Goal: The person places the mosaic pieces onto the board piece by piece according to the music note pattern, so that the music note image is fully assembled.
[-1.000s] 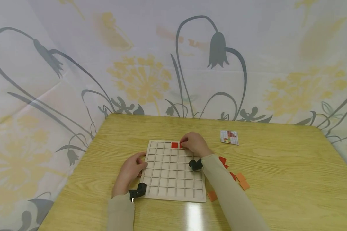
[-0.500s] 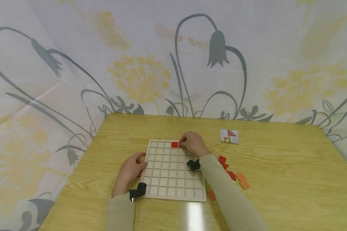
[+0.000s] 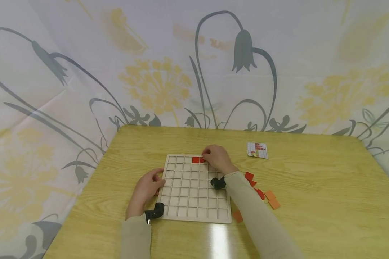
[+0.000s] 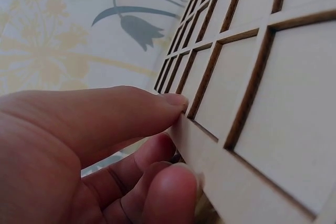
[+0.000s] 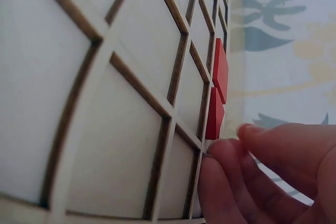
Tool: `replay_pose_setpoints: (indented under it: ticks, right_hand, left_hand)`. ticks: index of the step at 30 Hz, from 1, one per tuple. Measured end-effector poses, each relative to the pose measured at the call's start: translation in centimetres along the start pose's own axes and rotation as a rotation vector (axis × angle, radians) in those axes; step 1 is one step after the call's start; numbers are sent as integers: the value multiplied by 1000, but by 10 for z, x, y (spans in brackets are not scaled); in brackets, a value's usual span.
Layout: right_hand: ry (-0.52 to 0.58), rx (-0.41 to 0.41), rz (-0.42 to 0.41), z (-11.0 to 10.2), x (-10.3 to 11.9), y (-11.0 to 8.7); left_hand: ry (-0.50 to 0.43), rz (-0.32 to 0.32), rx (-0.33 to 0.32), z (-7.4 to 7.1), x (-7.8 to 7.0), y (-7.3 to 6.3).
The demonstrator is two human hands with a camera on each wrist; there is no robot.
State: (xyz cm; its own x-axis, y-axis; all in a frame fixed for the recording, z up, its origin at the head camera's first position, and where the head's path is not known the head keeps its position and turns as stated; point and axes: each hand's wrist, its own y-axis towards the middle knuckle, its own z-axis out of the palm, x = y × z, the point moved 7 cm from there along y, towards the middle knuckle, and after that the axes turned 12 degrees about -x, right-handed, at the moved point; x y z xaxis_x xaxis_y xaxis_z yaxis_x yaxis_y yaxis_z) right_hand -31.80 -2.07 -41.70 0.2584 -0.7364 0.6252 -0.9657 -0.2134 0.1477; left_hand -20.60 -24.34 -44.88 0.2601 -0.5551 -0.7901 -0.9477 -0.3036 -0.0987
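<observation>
Left hand (image 3: pixel 146 187): thumb on top of the grid board's (image 3: pixel 194 183) left rim, fingers curled along its side. I read that as clamped on the edge to steady it. Right hand (image 3: pixel 218 159): well apart from the left, at the far row, bent fingertips right at a red pointed piece (image 5: pixel 215 116). Can't tell if they pinch it. That piece lies just right of the red square (image 3: pixel 196 160); can't confirm it's flush.

Loose red pieces (image 3: pixel 249 176) and orange tiles (image 3: pixel 274 204) lie right of my right forearm, likely for short reaches. Picture card (image 3: pixel 257 150) beyond that hand, probably for easy viewing.

Edges: far rim just past the right fingertips. Right sleeve (image 3: pixel 262 219) runs close by the loose stuff, drag risk. Widest room: table (image 3: pixel 327 187) right of the orange tiles.
</observation>
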Motion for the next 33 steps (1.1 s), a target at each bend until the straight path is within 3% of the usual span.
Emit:
replay_pose_setpoints:
  ticks: [8, 17, 24, 33]
  right_hand:
    - [75, 6, -14, -7, -4, -3]
    - [214, 98, -37, -19, -5, -15]
    - [146, 105, -89, -37, -10, -25]
    - [119, 82, -71, -67, -26, -48]
  left_hand:
    - [-4, -17, 2, -1, 0, 0]
    - [-24, -29, 13, 0, 1, -2]
    - [-18, -19, 9, 1, 0, -1]
    - [-20, -19, 14, 0, 0, -2]
